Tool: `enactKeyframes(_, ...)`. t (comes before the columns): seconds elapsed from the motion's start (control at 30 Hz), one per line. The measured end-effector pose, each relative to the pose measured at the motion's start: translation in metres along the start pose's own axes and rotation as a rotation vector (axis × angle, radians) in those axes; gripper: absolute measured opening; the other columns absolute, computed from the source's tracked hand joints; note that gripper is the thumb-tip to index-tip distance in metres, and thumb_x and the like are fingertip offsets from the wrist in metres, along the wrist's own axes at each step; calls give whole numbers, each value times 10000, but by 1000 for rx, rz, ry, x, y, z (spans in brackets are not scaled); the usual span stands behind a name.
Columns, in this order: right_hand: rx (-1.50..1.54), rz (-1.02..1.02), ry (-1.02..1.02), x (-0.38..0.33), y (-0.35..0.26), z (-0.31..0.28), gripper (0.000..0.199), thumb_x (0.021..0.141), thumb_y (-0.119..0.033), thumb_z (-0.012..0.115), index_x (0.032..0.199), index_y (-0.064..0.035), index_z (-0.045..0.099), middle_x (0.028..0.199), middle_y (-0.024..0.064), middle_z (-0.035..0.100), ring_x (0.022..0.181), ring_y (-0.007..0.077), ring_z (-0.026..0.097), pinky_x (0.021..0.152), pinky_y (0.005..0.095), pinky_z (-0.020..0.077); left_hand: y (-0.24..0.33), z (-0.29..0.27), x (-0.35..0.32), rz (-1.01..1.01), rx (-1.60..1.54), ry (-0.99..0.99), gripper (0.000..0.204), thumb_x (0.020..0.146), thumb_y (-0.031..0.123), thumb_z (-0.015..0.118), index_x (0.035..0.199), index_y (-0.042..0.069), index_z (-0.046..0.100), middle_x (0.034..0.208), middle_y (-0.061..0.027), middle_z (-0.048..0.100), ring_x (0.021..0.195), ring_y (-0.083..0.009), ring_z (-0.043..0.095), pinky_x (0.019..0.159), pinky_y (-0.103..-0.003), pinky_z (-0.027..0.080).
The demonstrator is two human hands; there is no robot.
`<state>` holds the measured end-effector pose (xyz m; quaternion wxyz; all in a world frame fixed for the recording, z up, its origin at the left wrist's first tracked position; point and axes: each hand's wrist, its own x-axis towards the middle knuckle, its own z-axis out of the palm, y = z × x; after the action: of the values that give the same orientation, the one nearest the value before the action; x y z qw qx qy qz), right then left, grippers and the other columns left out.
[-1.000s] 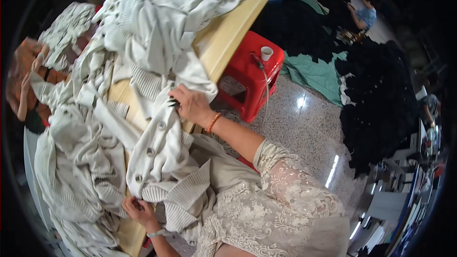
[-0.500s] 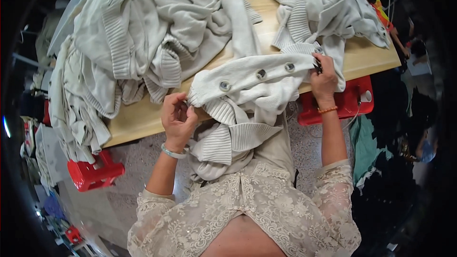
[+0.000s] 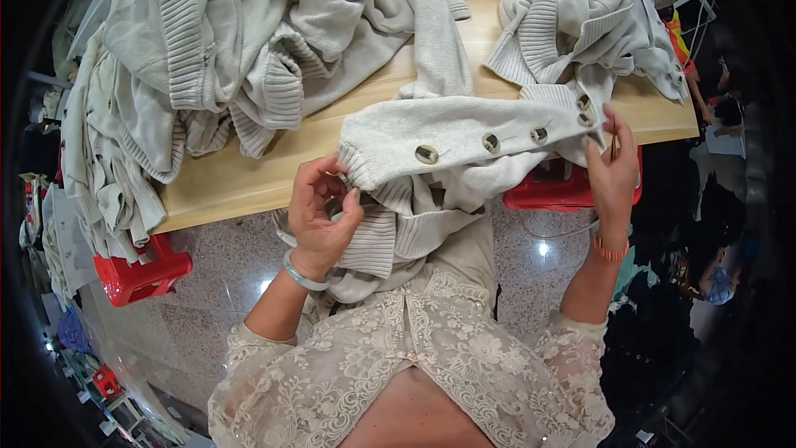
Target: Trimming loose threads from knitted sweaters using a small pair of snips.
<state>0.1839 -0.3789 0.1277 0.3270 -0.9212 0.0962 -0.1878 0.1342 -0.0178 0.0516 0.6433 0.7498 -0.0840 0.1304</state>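
Observation:
A cream knit cardigan [image 3: 464,129] is stretched out between my hands, its button band facing up. Several dark, mottled buttons run along it, some with loose thread ends showing. My left hand [image 3: 323,216] pinches the ribbed end at the left between thumb and fingers. At the other end, my right hand [image 3: 615,172] is curled close against the band's edge, beside the last buttons. A small dark tool [image 3: 614,147] shows partly inside its fingers; its kind is hard to make out. Below the band, the cardigan's ribbed parts hang over the table edge onto my lap.
A pale wooden table [image 3: 224,195] carries a large heap of cream knitwear [image 3: 332,0] at the left and a smaller pile [image 3: 572,17] at the right. Red plastic stools [image 3: 145,270] stand below its edge. Dark cloth [image 3: 663,348] lies at the right.
The button band has been pulled straighter and lower on the right. My right hand has moved right and down to the band's end; my left still holds the ribbed end.

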Motion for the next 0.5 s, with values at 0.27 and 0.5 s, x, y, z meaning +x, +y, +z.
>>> enactKeyframes(0.27,1454,-480,-1033,-69,-118,-22,459,817,-328,747,1020,60,610,803,198,649,618,222,649,478,267,503,10,13,-3,-60,-215,102,565,811,-128,574,1327,-5,377,1183,-104,521,882,-91,547,785,-211,469)
enactKeyframes(0.5,1553,-770,-1334,-47,-160,-21,486,864,-389,667,1128,18,657,814,119,620,519,221,599,429,261,444,27,13,-2,17,-225,123,485,838,-128,541,1299,-23,432,1231,-143,504,1051,-152,551,881,-262,478)
